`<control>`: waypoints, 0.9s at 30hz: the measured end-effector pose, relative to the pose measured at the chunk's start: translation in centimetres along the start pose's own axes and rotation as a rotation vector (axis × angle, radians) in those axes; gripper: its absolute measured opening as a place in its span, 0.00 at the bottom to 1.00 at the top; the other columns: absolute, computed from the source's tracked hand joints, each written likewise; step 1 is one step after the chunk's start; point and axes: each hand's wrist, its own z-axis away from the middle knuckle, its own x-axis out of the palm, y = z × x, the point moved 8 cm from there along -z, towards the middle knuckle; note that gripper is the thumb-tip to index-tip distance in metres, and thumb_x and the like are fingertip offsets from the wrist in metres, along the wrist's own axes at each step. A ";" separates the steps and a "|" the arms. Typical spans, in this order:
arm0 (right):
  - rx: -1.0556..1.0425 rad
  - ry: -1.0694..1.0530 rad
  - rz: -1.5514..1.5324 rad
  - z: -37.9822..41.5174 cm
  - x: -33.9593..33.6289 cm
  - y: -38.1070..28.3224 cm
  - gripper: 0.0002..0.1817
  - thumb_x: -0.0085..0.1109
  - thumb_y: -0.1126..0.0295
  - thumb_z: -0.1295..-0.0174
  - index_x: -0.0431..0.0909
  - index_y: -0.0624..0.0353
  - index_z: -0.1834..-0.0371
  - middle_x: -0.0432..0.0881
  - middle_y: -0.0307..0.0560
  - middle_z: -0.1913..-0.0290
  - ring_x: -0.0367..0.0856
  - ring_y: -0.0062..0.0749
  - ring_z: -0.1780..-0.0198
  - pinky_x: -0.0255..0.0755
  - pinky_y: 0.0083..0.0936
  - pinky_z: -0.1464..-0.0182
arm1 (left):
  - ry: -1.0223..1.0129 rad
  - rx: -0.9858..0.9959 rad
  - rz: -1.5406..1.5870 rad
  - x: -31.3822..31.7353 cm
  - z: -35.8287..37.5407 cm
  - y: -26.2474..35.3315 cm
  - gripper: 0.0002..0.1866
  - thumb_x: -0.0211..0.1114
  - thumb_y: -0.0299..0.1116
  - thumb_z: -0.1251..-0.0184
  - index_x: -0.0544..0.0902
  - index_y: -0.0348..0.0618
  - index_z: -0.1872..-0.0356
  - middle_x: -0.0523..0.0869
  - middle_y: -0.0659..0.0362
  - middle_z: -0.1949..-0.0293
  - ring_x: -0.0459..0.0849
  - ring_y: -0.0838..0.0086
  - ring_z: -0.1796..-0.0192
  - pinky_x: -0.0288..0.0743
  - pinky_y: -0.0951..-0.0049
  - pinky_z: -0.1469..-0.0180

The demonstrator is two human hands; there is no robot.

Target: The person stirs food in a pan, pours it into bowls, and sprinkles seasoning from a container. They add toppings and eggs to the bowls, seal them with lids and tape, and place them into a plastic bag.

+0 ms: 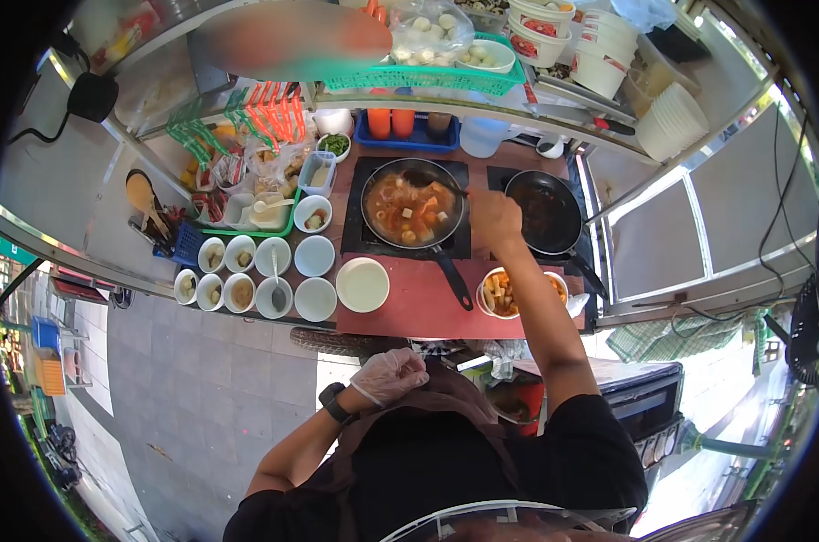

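Reaching: the person's bare right hand (496, 219) lies at the 3 o'clock edge of the frying pan (393, 166), with the forearm stretching back toward 5 o'clock
Frying pan: on the burner toward the person's 12 o'clock, filled with reddish stew (400, 203); its long handle (452, 275) points to 5 o'clock, apart from both hands
Dark utensil (416, 178): from the right fingers its long axis runs toward 9 or 10 o'clock, the far end in the stew
Nearer hand: the right; the gloved left hand (391, 375) is well apart, at 6 o'clock from the pan, near the torso
Right fingers: curled into a fist, seemingly closed around the utensil's handle, though the underside is hidden
Left fingers: bent inward; how tightly they close, or on what, cannot be told
Second pan (540, 194): just beside the right hand, at 3 o'clock
Filled bowl (481, 303): at 6 o'clock from the right hand, partly covered by the forearm
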 end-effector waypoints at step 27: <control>0.437 -0.106 0.109 16.8 0.3 31.8 0.24 0.74 0.60 0.44 0.85 0.60 0.46 0.89 0.58 0.46 0.87 0.57 0.41 0.82 0.46 0.39 | 0.523 -0.204 0.419 -6.9 -13.7 5.9 0.11 0.60 0.42 0.24 0.70 0.52 0.65 0.71 0.68 0.75 0.63 0.81 0.84 0.53 0.75 0.85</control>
